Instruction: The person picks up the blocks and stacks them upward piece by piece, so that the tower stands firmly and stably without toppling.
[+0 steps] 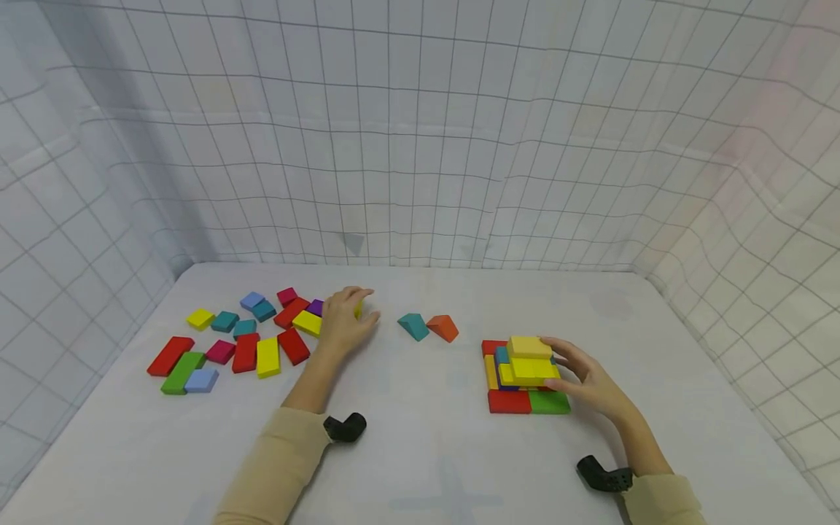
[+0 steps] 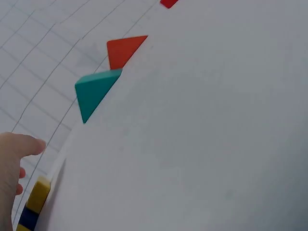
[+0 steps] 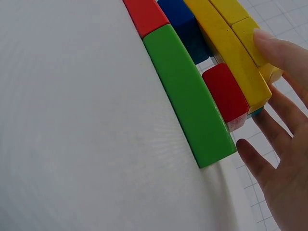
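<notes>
In the head view, my left hand [image 1: 344, 321] is beside an upright yellow block [image 1: 358, 309], its thumb and fingers spread. The left wrist view shows this yellow block [image 2: 38, 195] beside a dark blue one [image 2: 29, 218], apart from the visible fingertips. My right hand [image 1: 590, 383] is at the right end of a stacked block structure, its thumb and a finger on opposite sides of the upper yellow blocks [image 1: 528, 370]. Below them, a green block [image 3: 187, 96] and a red block [image 3: 224, 91] show in the right wrist view. Some right fingers are partly hidden behind the stack.
A teal triangular block [image 1: 413, 326] and an orange triangular block [image 1: 443, 327] lie between the hands. Loose blocks in red, yellow, teal and other colours, including a green one [image 1: 184, 372], spread across the table's left side. A white gridded cloth [image 1: 420, 168] hangs behind the table.
</notes>
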The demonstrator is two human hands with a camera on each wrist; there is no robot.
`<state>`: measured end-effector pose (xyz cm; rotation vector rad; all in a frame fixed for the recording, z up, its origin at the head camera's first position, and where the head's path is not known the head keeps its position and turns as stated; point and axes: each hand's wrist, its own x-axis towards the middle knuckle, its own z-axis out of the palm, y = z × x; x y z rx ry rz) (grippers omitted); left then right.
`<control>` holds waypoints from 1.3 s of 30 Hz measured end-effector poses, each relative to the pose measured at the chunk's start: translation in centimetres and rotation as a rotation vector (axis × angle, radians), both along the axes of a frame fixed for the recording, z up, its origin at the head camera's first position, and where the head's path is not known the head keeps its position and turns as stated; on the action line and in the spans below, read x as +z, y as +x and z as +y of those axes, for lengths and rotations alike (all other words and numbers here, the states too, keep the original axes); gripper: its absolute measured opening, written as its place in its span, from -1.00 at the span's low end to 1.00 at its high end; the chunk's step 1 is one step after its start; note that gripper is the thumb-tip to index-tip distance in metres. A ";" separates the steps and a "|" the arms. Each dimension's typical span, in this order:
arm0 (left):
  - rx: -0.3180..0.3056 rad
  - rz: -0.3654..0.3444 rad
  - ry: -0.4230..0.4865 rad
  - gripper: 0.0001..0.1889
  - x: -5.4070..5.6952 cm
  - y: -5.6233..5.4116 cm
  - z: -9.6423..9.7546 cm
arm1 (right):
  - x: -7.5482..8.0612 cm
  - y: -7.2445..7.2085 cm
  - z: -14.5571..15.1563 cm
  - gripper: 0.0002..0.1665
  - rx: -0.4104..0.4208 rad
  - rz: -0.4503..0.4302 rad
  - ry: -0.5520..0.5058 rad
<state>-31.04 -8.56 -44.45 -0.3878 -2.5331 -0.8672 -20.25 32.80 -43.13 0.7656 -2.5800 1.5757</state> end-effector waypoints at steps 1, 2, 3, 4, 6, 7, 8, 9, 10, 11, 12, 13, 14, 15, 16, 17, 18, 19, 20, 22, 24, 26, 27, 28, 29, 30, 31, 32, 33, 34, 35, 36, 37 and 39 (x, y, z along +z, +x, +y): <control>0.031 -0.027 -0.020 -0.56 -0.1 0.0 -0.6 | 0.0 0.0 0.0 -0.27 -0.001 -0.002 0.000; 0.055 -0.054 -0.040 -0.53 -0.2 0.0 -1.2 | 0.0 0.0 0.0 -0.27 -0.002 -0.003 0.001; 0.072 -0.081 -0.058 -0.51 -0.3 -0.1 -1.6 | 0.0 0.0 0.0 -0.27 -0.003 -0.002 0.003; 0.081 -0.099 -0.076 -0.49 -0.4 -0.1 -1.9 | 0.0 0.0 0.0 -0.27 -0.005 -0.004 0.001; 0.091 -0.124 -0.114 -0.47 -0.5 0.0 -2.2 | 0.0 0.0 0.0 -0.27 -0.006 -0.005 0.001; 0.091 -0.131 -0.127 -0.46 -0.5 0.0 -2.3 | 0.0 0.0 0.0 -0.27 -0.006 -0.003 0.002; 0.091 -0.136 -0.139 -0.46 -0.4 0.0 -2.4 | 0.0 0.0 0.0 -0.27 -0.006 0.001 0.003; 0.091 -0.139 -0.147 -0.46 -0.4 0.0 -2.4 | 0.0 0.0 0.0 -0.27 -0.005 0.002 0.003; 0.092 -0.141 -0.151 -0.47 -0.4 0.0 -2.4 | 0.0 0.0 0.0 -0.27 -0.005 0.001 0.001; 0.092 -0.142 -0.151 -0.48 -0.4 0.1 -2.4 | 0.0 0.0 0.0 -0.27 -0.003 0.003 0.001; 0.089 -0.142 -0.146 -0.49 -0.3 0.1 -2.5 | 0.0 0.0 0.0 -0.27 -0.002 0.003 0.000; 0.083 -0.140 -0.140 -0.51 -0.3 0.2 -2.5 | 0.0 0.0 0.0 -0.27 -0.002 0.005 0.000; 0.075 -0.136 -0.132 -0.52 -0.2 0.2 -2.5 | 0.0 0.0 0.0 -0.27 -0.002 0.004 -0.001; 0.066 -0.129 -0.124 -0.54 -0.2 0.3 -2.5 | 0.0 0.0 0.0 -0.27 -0.001 0.003 -0.002; 0.056 -0.122 -0.116 -0.55 -0.2 0.3 -2.5 | 0.0 0.0 0.0 -0.27 -0.001 0.001 -0.002; 0.046 -0.114 -0.108 -0.56 -0.2 0.3 -2.6 | 0.0 0.0 0.0 -0.27 0.000 0.000 -0.001; 0.035 -0.106 -0.103 -0.58 -0.2 0.3 -2.6 | 0.0 0.0 0.0 -0.27 0.000 -0.001 -0.001; 0.025 -0.098 -0.099 -0.59 -0.2 0.3 -2.6 | 0.0 0.0 0.1 -0.27 0.000 -0.003 0.000; 0.015 -0.093 -0.091 -0.61 -0.2 0.3 -2.5 | 0.0 0.0 0.1 -0.27 -0.002 -0.006 -0.001; -0.008 -0.079 -0.073 -0.63 -0.3 0.2 -2.5 | 0.0 0.0 0.1 -0.27 -0.006 -0.010 0.001; -0.039 -0.073 -0.020 -0.66 -0.2 0.2 -2.1 | 0.0 0.0 0.1 -0.27 -0.008 -0.011 0.004; -0.081 -0.064 0.059 -0.68 0.1 0.3 -1.5 | 0.0 0.0 0.1 -0.27 -0.009 -0.012 0.006; -0.106 -0.055 0.103 -0.69 0.4 0.5 -1.1 | 0.0 0.0 0.1 -0.27 -0.008 -0.013 0.007; -0.135 -0.042 0.148 -0.69 0.7 0.7 -0.6 | 0.0 0.0 0.1 -0.27 -0.007 -0.014 0.006; -0.171 -0.024 0.189 -0.68 1.1 0.9 0.0 | 0.0 0.0 0.1 -0.27 -0.006 -0.014 0.006; -0.211 -0.001 0.217 -0.69 1.4 1.2 0.6 | 0.0 0.0 0.0 -0.27 -0.005 -0.014 0.005; -0.254 0.032 0.240 -0.69 1.7 1.4 1.3 | 0.0 0.0 0.0 -0.27 -0.005 -0.013 0.004; -0.299 0.059 0.259 -0.69 2.0 1.7 2.1 | 0.0 -0.1 0.0 -0.27 -0.005 -0.013 0.004; -0.345 0.083 0.269 -0.69 2.3 1.9 2.9 | 0.0 -0.1 0.0 -0.27 -0.005 -0.011 0.004; -0.396 0.106 0.275 -0.69 2.5 2.2 3.7 | 0.0 -0.1 0.0 -0.27 -0.005 -0.008 0.005; -0.446 0.122 0.277 -0.69 2.7 2.5 4.6 | 0.0 -0.1 0.1 -0.27 -0.006 -0.007 0.005; -0.494 0.134 0.278 -0.69 2.8 2.8 5.6 | 0.0 -0.1 0.1 -0.27 -0.006 -0.005 0.005; -0.535 0.136 0.272 -0.69 2.9 3.2 6.5 | 0.0 -0.1 0.1 -0.27 -0.004 -0.004 0.004; -0.613 0.128 0.253 -0.69 3.1 4.1 8.3 | 0.0 -0.1 0.1 -0.27 0.000 -0.001 0.001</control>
